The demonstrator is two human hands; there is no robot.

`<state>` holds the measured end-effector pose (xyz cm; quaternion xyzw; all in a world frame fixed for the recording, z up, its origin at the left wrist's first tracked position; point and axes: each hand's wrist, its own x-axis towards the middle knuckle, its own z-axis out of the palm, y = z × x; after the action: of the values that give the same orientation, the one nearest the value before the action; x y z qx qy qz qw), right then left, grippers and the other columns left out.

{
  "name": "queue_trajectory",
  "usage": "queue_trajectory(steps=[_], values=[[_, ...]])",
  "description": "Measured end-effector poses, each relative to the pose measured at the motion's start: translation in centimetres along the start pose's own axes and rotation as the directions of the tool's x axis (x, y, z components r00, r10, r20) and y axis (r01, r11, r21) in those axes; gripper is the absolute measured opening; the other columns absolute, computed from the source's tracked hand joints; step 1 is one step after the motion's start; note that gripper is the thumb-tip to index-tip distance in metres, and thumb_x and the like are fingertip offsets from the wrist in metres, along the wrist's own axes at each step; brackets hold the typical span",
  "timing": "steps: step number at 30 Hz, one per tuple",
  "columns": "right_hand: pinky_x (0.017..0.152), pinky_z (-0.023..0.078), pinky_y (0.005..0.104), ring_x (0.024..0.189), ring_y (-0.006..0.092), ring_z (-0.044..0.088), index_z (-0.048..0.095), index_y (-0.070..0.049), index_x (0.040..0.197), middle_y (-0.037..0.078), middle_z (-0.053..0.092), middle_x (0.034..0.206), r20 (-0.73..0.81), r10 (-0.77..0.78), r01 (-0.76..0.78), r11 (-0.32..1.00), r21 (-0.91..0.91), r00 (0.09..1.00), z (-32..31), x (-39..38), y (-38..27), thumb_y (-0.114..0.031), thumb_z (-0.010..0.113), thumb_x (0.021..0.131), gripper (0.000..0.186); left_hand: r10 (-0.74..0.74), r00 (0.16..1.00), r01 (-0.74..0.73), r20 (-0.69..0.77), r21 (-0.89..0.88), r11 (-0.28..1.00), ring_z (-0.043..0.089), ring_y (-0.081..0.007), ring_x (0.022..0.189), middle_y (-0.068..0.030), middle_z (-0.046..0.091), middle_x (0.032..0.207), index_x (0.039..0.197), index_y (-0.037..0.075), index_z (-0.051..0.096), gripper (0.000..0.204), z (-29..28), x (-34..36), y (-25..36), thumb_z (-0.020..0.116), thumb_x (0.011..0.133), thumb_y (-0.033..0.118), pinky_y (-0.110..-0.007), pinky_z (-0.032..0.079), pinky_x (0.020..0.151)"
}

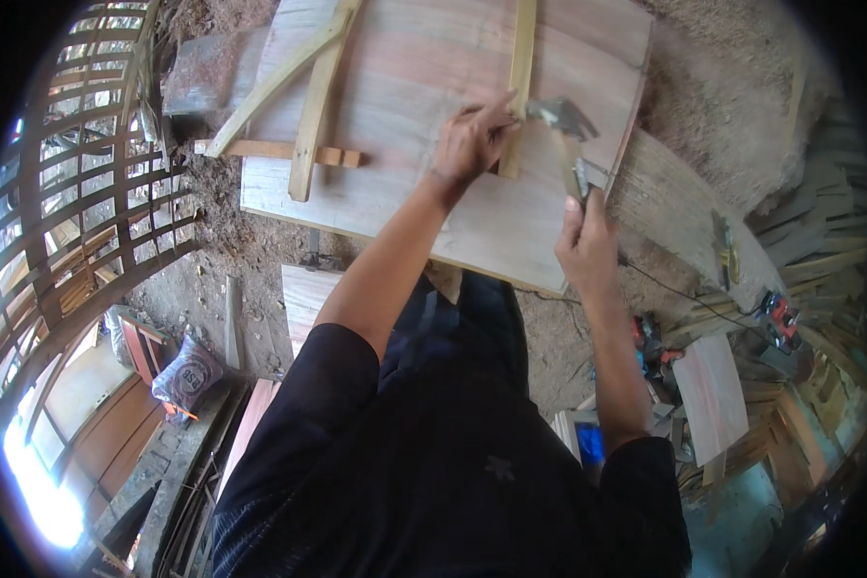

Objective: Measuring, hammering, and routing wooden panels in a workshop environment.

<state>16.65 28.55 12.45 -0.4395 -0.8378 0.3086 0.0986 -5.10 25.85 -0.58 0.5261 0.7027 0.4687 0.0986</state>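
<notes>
A wide plywood panel [405,87] lies in front of me, with a narrow wooden batten [523,48] running across its right part. My left hand [467,143] is at the batten's near end, its fingers pinched together against the wood. Whatever sits between those fingertips is too small to make out. In my right hand [590,236] is a claw hammer [570,120], gripped by its handle. The hammer's head, a little blurred, is just right of the batten and my left fingertips.
On the panel's left are another batten [315,125], a slanted strip [275,89] and a short reddish stick [337,156]. A board with pliers-like yellow-handled tool [732,260] lies right. Beyond are a red power tool [778,321], scrap wood and a slatted lattice [77,144].
</notes>
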Motion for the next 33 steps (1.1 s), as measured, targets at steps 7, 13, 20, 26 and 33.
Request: queue_trajectory(steps=[7,13,20,26,33], values=[[0.072,0.050,0.0524,0.086,0.0520,0.066,0.055,0.006,0.117,0.032,0.064,0.090,-0.221,0.151,-0.121,0.982,0.142,0.964,-3.4,-3.8,1.9,-0.016,0.053,0.104,0.025,-0.089,0.982,0.099,0.169,-0.050,0.994,0.075,-0.0246,0.093,-0.0061,0.079,0.094,0.134,0.012,0.066,0.049,-1.6,1.5,0.4,0.078,0.088,0.021,-0.037,0.059,0.085],[0.060,0.046,0.0325,0.067,0.0146,0.054,0.053,0.004,0.119,0.008,0.058,0.078,-0.273,0.271,-0.248,0.962,0.117,0.923,-3.7,-8.0,5.2,-0.018,0.048,0.109,0.025,-0.315,0.900,0.329,0.301,0.006,0.944,0.074,-0.0262,0.093,-0.0055,0.078,0.092,0.130,0.013,0.067,0.052,-0.7,6.3,-0.1,0.078,0.085,0.038,-0.038,0.059,0.079],[0.066,0.047,0.0484,0.078,0.0457,0.062,0.054,0.004,0.115,0.028,0.061,0.086,-0.224,0.380,-0.337,0.918,0.209,0.897,-3.5,-8.6,3.4,-0.017,0.053,0.105,0.023,-0.202,0.979,0.189,-0.020,0.451,0.872,0.064,-0.0310,0.108,-0.0110,0.070,0.108,0.122,0.007,0.061,0.056,4.2,12.1,-1.1,0.069,0.088,0.051,-0.046,0.045,0.096],[0.060,0.046,0.0508,0.071,0.0489,0.063,0.055,0.002,0.113,0.027,0.062,0.077,-0.197,0.205,-0.190,0.978,0.090,0.959,-2.1,-6.3,2.1,-0.014,0.054,0.103,0.019,-0.133,0.991,0.112,0.026,0.397,0.911,0.058,-0.0331,0.116,-0.0140,0.065,0.117,0.118,0.007,0.060,0.050,5.0,14.2,-3.1,0.066,0.090,0.048,-0.048,0.041,0.097],[0.057,0.049,0.0505,0.068,0.0507,0.064,0.054,0.001,0.115,0.026,0.063,0.073,-0.027,0.025,-0.023,0.996,0.080,0.999,1.2,0.5,1.5,-0.009,0.056,0.101,0.017,-0.061,0.998,0.037,0.033,0.494,0.869,0.013,-0.0483,0.154,-0.0266,0.020,0.166,0.162,0.006,0.025,0.089,6.2,14.4,-6.6,0.060,0.096,0.055,-0.070,0.007,0.121]])
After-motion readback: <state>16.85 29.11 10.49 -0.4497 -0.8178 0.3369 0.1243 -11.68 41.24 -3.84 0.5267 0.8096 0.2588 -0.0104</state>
